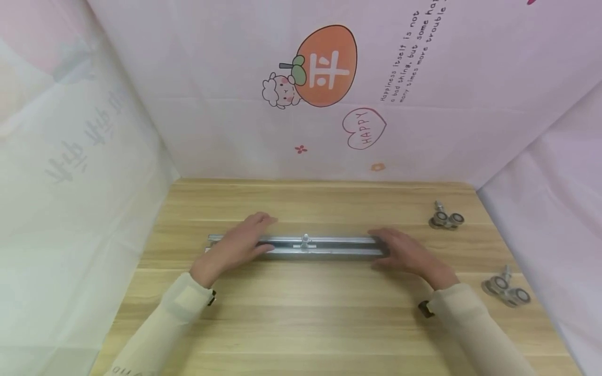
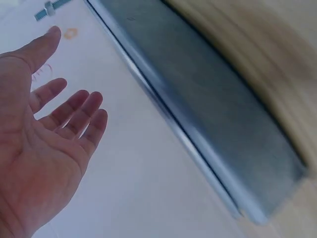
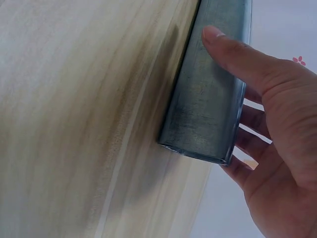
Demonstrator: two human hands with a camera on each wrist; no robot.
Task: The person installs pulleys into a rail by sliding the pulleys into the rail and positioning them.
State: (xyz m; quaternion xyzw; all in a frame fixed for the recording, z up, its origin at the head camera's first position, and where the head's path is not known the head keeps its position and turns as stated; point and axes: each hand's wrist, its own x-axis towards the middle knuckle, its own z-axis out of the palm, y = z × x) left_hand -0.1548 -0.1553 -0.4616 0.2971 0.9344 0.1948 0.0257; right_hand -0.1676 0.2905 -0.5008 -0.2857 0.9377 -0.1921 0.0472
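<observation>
A grey metal channel rail point(image 1: 336, 251) lies crosswise on the wooden table, its slot facing up. Around its middle, an upright bolt point(image 1: 305, 239) with a flat plate stands at the slot. My left hand point(image 1: 240, 243) is over the rail's left part, fingers spread. In the left wrist view, this hand point(image 2: 54, 134) has its palm bare and holds nothing, beside the rail point(image 2: 198, 104). The right hand point(image 1: 404, 250) straddles the rail's right end. In the right wrist view, that hand's thumb point(image 3: 237, 54) crosses the near side while the fingers go behind, their tips hidden.
Two roller trolleys with bolts lie on the table's right side, one farther back point(image 1: 446, 218) and one nearer point(image 1: 505, 290). A printed cloth point(image 1: 226, 130) hangs behind the table, and more cloth closes in the left and right sides.
</observation>
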